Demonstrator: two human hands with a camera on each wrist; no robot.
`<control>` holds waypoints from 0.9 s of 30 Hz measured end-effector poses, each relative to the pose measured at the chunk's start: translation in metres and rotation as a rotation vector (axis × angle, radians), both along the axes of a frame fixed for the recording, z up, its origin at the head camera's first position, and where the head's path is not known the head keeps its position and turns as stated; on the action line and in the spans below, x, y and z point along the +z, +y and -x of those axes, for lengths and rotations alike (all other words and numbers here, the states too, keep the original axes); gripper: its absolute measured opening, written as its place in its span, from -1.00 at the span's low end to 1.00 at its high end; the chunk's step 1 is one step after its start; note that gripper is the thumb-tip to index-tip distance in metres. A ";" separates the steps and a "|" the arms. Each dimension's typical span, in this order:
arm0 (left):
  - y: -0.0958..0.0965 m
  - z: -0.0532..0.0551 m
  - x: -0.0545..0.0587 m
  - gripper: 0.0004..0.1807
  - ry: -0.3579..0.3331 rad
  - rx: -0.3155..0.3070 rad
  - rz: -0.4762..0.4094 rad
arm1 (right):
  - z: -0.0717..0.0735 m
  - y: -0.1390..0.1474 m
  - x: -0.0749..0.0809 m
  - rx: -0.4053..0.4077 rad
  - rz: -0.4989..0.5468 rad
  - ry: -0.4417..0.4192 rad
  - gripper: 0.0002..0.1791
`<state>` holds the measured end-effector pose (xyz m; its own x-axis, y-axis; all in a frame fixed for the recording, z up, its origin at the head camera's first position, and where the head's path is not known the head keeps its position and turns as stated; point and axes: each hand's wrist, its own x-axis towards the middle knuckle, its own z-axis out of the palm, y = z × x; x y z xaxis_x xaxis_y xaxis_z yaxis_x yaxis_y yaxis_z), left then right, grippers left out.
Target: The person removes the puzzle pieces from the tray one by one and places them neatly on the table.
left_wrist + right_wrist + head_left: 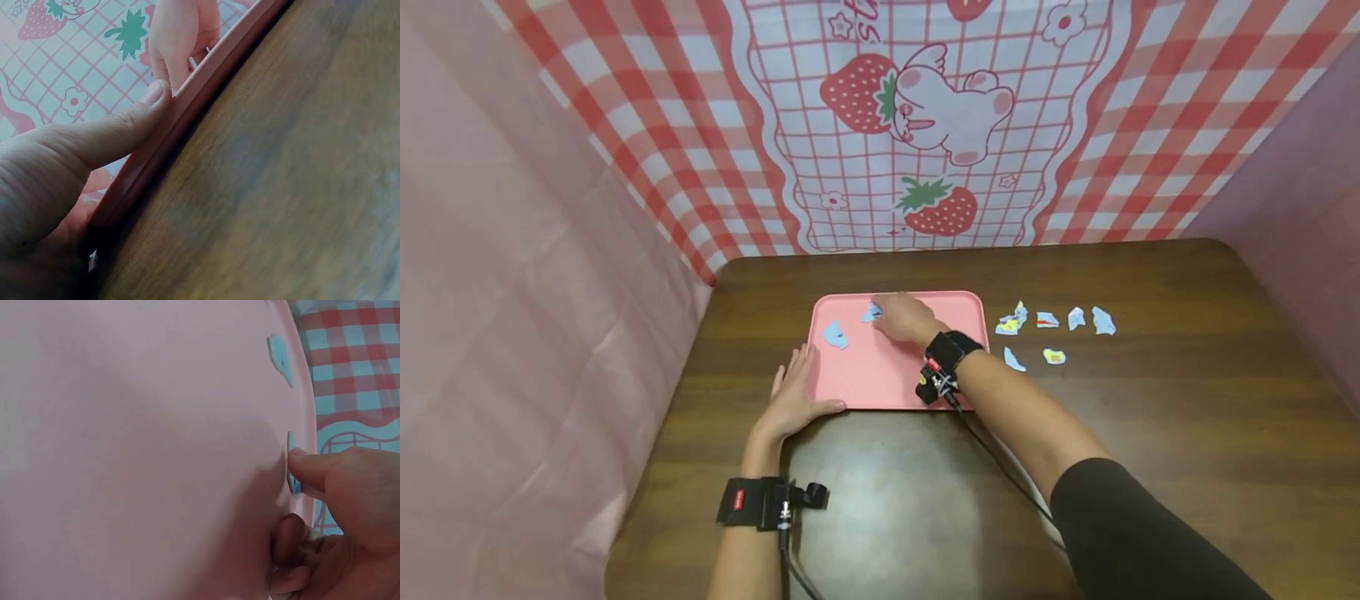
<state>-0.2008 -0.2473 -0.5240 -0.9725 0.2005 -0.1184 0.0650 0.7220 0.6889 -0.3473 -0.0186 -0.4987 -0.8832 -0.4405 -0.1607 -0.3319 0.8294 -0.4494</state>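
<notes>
A pink tray point(880, 375) lies on the wooden table. My left hand point(792, 404) rests at its near left corner, fingers spread along the left side and thumb on the front rim. In the left wrist view the thumb point(125, 131) touches the rim. Over the far part of the tray, my right hand point(906, 318) pinches a light blue puzzle piece point(872, 312). The right wrist view has the thumb on that piece point(291, 442), its other fingers curled below. Another light blue puzzle piece point(835, 335) lies on the tray to the left.
Right of the tray, several loose pieces lie on the table, among them a yellow-and-blue piece point(1012, 320), a red-striped piece point(1047, 320) and a yellow piece point(1054, 357). A checked strawberry cloth point(925, 192) hangs behind the table, with a pink curtain point(550, 292) at left.
</notes>
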 end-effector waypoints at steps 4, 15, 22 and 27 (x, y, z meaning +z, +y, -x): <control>0.001 0.000 -0.002 0.31 -0.002 -0.004 -0.008 | 0.001 -0.002 -0.002 -0.021 -0.033 0.007 -0.43; 0.002 0.001 -0.002 0.32 0.000 0.008 0.003 | -0.003 0.001 -0.006 -0.152 0.096 0.029 -0.50; 0.002 0.002 -0.001 0.30 0.004 0.005 0.007 | -0.003 0.000 -0.013 -0.130 0.307 0.059 -0.73; 0.001 0.001 -0.001 0.31 -0.004 0.009 0.011 | -0.008 0.001 -0.012 -0.127 0.406 0.040 -0.83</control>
